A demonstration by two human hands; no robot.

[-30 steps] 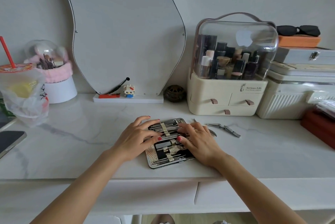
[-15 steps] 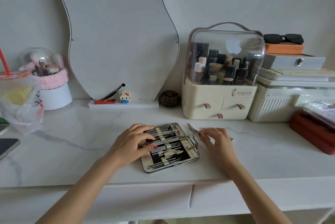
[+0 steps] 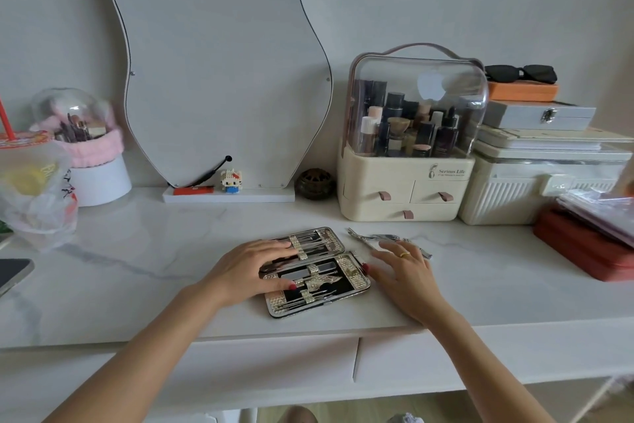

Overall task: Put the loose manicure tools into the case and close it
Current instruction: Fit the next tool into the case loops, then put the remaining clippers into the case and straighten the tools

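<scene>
The big white table [image 3: 137, 285] holds everything. The open manicure case [image 3: 350, 280] lies flat near its front edge, same spot as before. The left hand [image 3: 247, 271] still rests flat on the case, fingers a little spread. The right hand [image 3: 404, 271] has slid off the case to the right since a second ago. Its fingers are spread wide, over the loose tools [image 3: 384, 238] just beside the case, holding nothing.

Left hand [image 3: 254, 268] rests flat on the open case [image 3: 317, 271]; right hand [image 3: 404, 271] spreads over loose tools [image 3: 380, 238].
</scene>
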